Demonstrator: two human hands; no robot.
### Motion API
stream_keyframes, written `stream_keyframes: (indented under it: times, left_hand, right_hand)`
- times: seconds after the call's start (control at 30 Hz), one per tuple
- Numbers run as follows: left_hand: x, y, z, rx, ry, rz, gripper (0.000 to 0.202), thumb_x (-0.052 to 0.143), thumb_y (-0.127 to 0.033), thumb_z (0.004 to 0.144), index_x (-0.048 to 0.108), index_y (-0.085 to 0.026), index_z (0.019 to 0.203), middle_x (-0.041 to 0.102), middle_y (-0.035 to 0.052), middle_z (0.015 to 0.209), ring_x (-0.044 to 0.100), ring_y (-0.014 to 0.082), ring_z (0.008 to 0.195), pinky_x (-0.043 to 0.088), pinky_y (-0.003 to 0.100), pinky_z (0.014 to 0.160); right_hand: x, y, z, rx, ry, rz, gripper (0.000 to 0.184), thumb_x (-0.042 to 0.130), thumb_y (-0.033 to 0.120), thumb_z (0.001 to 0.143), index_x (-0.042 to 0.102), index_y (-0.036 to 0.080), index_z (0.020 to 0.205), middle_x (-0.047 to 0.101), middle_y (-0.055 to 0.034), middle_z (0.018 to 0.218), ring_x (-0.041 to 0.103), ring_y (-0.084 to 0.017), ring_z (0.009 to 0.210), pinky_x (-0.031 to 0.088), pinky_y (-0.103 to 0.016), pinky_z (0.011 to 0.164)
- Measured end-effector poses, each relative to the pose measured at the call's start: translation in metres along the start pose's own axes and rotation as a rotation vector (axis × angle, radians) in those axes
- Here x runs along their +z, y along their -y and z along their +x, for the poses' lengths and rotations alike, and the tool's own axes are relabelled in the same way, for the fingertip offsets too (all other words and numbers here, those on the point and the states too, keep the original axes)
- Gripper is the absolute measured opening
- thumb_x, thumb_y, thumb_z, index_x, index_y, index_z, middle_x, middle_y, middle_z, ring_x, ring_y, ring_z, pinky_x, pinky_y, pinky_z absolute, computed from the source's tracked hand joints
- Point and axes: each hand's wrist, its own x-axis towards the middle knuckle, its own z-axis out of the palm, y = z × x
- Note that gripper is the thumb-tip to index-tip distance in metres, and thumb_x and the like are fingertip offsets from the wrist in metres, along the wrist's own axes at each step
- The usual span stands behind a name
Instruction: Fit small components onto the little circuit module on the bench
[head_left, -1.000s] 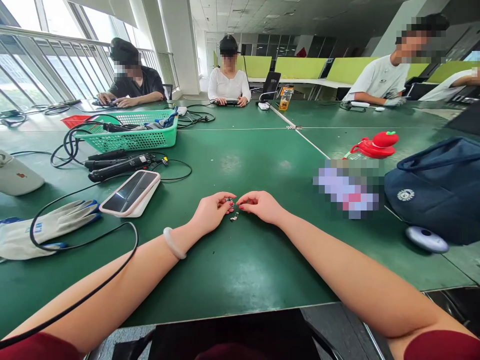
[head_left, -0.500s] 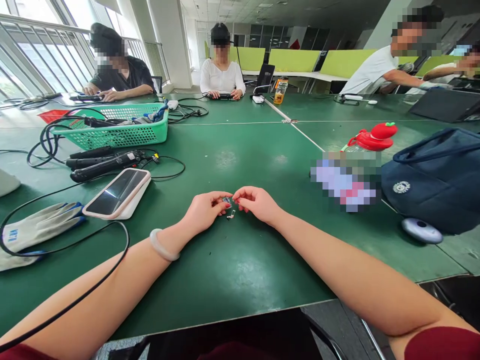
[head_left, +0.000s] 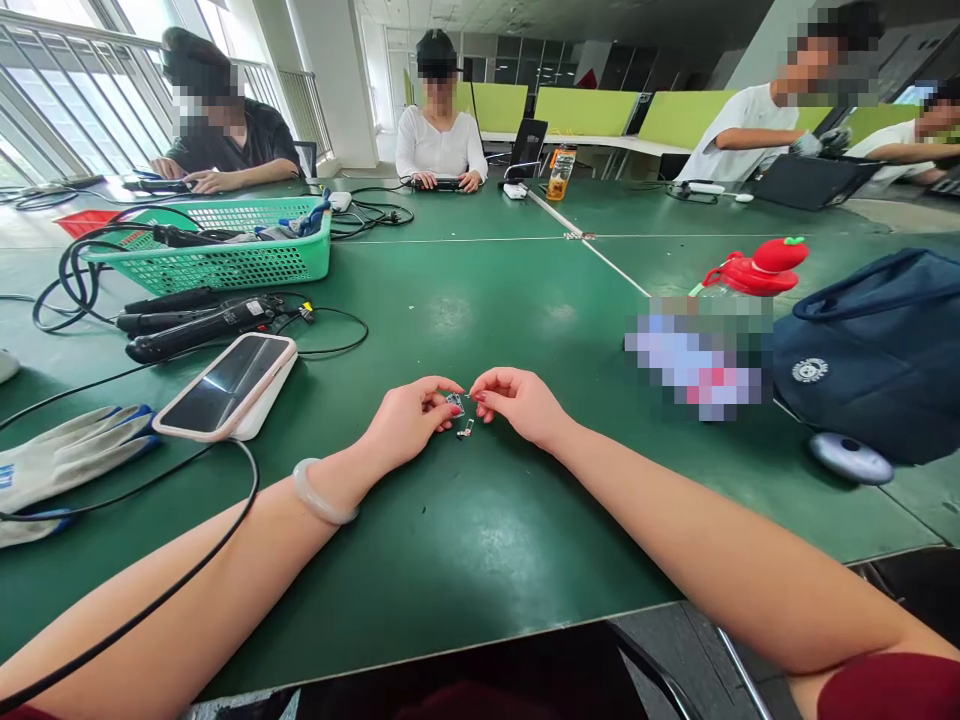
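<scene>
Near the middle of the green table [head_left: 480,520], my left hand [head_left: 407,417] pinches a small circuit board [head_left: 456,402] between thumb and fingers. My right hand [head_left: 523,405] is closed in a pinch just to the right of the board; a tiny bit of something may show at its fingertips, too small to name. The two sets of fingertips almost meet. Just below them on the table lies a small part, white and dark with a thin frame-like outline [head_left: 466,430].
To the left are a phone [head_left: 229,385] on a white stand, work gloves [head_left: 71,455], black handheld devices [head_left: 199,325] and a green basket [head_left: 217,265]. A cable crosses my left forearm. A red-lidded bottle [head_left: 757,270] and blue bag [head_left: 874,365] stand right. People sit opposite.
My right hand has moved very slightly right, away from the circuit board. My left hand still holds the board. A person at the far right has shifted a dark laptop-like object.
</scene>
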Motion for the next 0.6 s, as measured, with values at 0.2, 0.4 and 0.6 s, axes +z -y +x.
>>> stream_keyframes:
  times: [0.2,0.4,0.6]
  left_hand:
    - [-0.003,-0.002,-0.002,0.060,-0.079,0.087,0.028,0.056,-0.031,0.081,0.067,-0.023,0.106,0.068,-0.0010,0.072,0.062,0.0126,0.063,0.050,0.025,0.067]
    - [-0.003,-0.006,-0.005,0.116,-0.105,0.233,0.030,0.054,-0.033,0.083,0.069,-0.025,0.108,0.069,-0.0014,0.072,0.060,0.0133,0.061,0.047,0.025,0.063]
    - [-0.002,-0.008,-0.006,0.209,-0.108,0.374,0.027,0.056,-0.031,0.083,0.070,-0.030,0.105,0.073,-0.0008,0.088,0.062,0.0166,0.075,0.048,0.028,0.077]
  right_hand:
    - [0.001,-0.003,0.000,-0.011,0.048,0.005,0.019,0.066,0.032,0.071,0.056,0.017,0.078,0.059,0.0026,0.064,0.057,-0.010,0.057,0.051,-0.027,0.061]
    - [0.001,-0.004,-0.003,-0.058,0.035,0.024,0.026,0.068,0.025,0.068,0.051,0.019,0.087,0.063,0.0005,0.078,0.061,-0.011,0.067,0.054,-0.029,0.067]
    - [0.004,-0.001,-0.010,-0.149,0.014,-0.147,0.024,0.060,0.019,0.076,0.050,0.021,0.097,0.065,-0.0001,0.081,0.063,-0.013,0.072,0.054,-0.032,0.073]
